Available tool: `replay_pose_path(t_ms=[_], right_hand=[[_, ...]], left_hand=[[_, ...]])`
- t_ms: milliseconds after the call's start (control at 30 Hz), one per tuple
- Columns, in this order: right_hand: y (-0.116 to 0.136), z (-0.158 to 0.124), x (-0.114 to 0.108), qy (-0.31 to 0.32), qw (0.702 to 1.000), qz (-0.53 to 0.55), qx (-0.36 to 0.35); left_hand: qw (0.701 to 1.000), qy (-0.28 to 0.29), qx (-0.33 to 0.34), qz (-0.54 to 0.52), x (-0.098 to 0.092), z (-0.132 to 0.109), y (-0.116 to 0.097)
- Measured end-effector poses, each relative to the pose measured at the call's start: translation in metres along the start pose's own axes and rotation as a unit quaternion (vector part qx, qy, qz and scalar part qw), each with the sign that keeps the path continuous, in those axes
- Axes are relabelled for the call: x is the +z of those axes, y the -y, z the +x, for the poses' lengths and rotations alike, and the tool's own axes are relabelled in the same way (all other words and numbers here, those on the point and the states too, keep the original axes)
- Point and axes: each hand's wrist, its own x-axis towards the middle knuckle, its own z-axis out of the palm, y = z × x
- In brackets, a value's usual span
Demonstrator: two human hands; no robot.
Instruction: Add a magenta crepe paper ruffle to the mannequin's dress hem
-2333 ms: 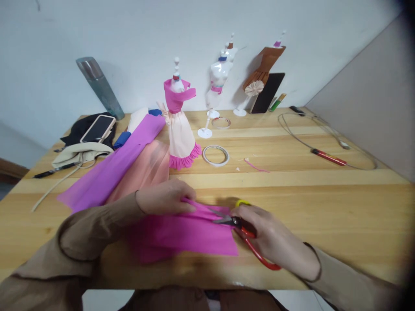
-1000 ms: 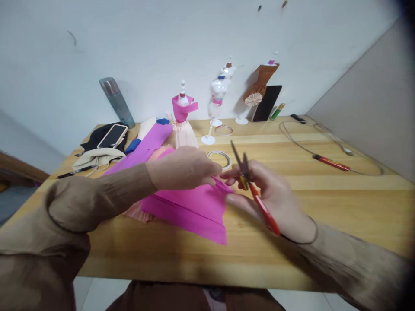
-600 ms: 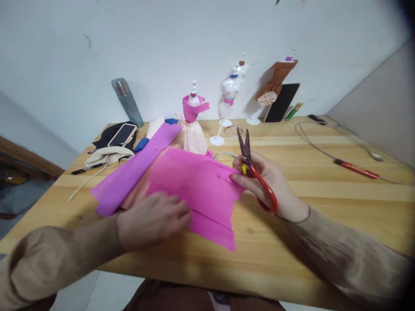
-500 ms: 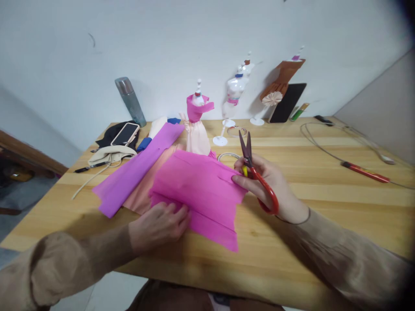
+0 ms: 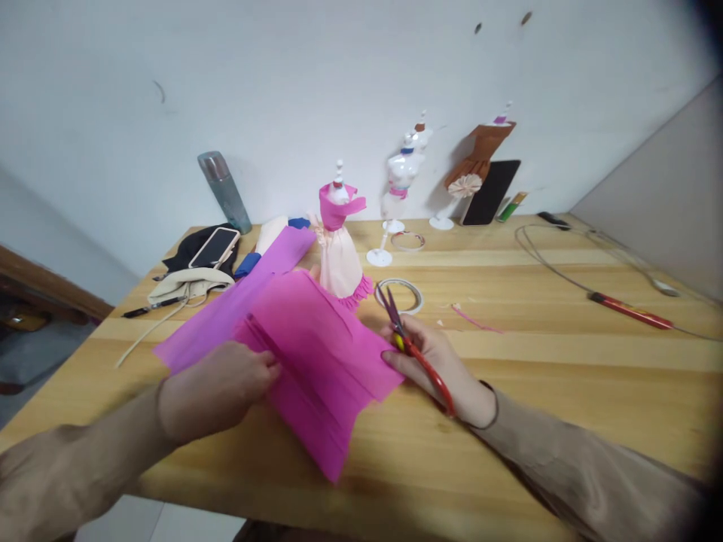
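A thin magenta sheet [image 5: 321, 339], cloth or crepe paper, hangs creased between my hands over the table. My left hand [image 5: 223, 388] is closed on its left edge. My right hand [image 5: 437, 365] pinches the right corner between thumb and fingers, and also holds red-handled scissors [image 5: 423, 367]. The dark blades point up and away, slightly apart. Beyond the sheet stands a small dress form [image 5: 342, 252] in a magenta top and pale peach skirt with a magenta ruffled hem. A purple sheet [image 5: 242, 293] lies to the left, partly covered by the magenta one.
A tape roll [image 5: 415, 290] lies just beyond the scissors. Farther back are white dress forms [image 5: 402, 175], a brown-dressed form [image 5: 480, 154] and a black tablet [image 5: 490, 197]. A phone [image 5: 215, 247] and bottle [image 5: 224, 192] are at left, a red tool with cord [image 5: 629, 310] at right.
My left hand has moved left and slightly up with the sheet's edge. My right hand and scissors have shifted left and down. The sheet is now turned and bent, its lower corner hanging nearer me.
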Motion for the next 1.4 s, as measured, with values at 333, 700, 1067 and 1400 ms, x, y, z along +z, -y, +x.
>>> replay_pose_path(t_ms=[333, 700, 1067, 1400], right_hand=[[-0.002, -0.01, 0.014, -0.002, 1.0, -0.002, -0.021], [-0.008, -0.007, 0.016, 0.002, 0.999, 0.037, -0.02], [-0.013, -0.008, 0.017, 0.001, 0.999, 0.03, -0.017], [-0.006, -0.007, 0.017, 0.01, 0.997, 0.067, -0.029]], left_hand=[[0.92, -0.279, -0.141, -0.235, -0.08, 0.083, 0.056], [0.864, -0.411, -0.139, -0.255, -0.103, 0.149, 0.043], [0.889, -0.382, -0.109, -0.228, -0.123, 0.158, 0.054], [0.894, -0.39, -0.124, -0.182, -0.13, 0.196, 0.061]])
